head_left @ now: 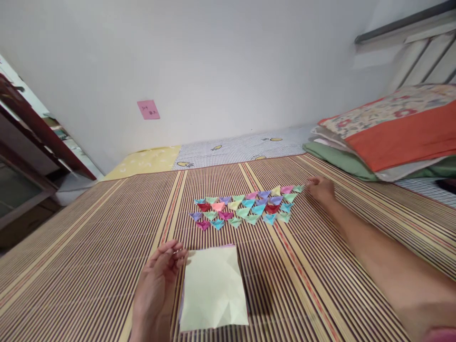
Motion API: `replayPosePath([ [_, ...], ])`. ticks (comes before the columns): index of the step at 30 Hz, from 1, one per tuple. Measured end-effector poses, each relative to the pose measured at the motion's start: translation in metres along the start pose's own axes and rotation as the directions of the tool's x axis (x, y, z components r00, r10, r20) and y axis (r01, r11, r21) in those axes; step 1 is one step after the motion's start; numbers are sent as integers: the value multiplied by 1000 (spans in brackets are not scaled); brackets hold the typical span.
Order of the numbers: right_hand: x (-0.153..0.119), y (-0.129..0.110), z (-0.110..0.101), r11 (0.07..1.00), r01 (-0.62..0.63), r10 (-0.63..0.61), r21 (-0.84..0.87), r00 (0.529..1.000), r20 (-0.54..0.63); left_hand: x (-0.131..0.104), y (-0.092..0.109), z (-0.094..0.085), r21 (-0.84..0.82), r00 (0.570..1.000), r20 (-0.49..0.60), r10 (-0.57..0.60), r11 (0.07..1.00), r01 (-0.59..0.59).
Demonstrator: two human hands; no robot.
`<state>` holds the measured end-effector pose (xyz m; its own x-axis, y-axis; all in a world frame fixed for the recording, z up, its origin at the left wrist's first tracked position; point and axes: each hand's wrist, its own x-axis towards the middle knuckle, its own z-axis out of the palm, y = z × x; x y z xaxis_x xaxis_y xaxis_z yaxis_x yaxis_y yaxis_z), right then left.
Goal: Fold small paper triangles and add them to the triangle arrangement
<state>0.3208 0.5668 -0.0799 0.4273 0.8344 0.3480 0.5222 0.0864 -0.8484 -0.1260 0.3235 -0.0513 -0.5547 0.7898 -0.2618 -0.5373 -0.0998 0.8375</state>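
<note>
Rows of small folded paper pieces (pixel 243 212) in many colours lie on the striped mat (pixel 107 237). At the right end of their back row, my right hand (pixel 320 189) is close beside a pale green piece (pixel 298 189); its fingertips are pinched together, and anything between them is too small to make out. My left hand (pixel 162 266) rests by the upper left corner of a pale yellow-green paper stack (pixel 213 289), fingers curled and slightly apart, with nothing visible in them. A thin purple edge shows under the top sheet.
Folded bedding and an orange floral pillow (pixel 402 123) are piled at the back right. Yellow cloth (pixel 149 159) and checked cloth (pixel 228 149) run along the wall, where a pink note (pixel 148 109) is stuck.
</note>
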Motion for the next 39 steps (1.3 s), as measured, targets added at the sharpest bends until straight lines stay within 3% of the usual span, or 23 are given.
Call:
replayPosePath([
  [4,-31,-35,-2,997,-46,40,66,996,81,2,9,-7,-13,999,-16,29,999,-30],
  [7,-89,-78,-9,988,36,-68,149,973,220,3,16,-14,-29,998,-13,56,998,-56],
  [8,-116,-94,-12,980,80,-135,184,942,308,3,18,-15,-37,998,-16,60,997,-61],
  [10,-174,-125,-18,926,266,-372,268,759,534,2,21,-16,-57,998,-28,64,996,-65],
  [12,-232,-151,-19,867,383,-491,318,554,672,1,23,-16,-76,997,-28,66,995,-68],
  [13,-258,-160,-18,835,440,-529,331,475,703,1,24,-16,-84,998,-28,60,995,-62],
  [16,-314,-171,-5,784,556,-535,276,382,754,0,26,-18,-108,999,-1,45,993,-45],
  [18,-333,-170,6,771,604,-497,202,371,784,1,26,-22,-121,999,13,46,992,-44],
  [23,-342,-165,17,771,627,-461,111,429,777,4,28,-29,-156,998,26,65,986,-61],
  [32,-334,-164,12,906,406,-307,120,433,848,1,35,-26,-192,1000,25,14,981,-9],
  [39,-330,-168,9,924,348,-307,160,424,852,1,34,-26,-218,999,47,14,976,-3],
])
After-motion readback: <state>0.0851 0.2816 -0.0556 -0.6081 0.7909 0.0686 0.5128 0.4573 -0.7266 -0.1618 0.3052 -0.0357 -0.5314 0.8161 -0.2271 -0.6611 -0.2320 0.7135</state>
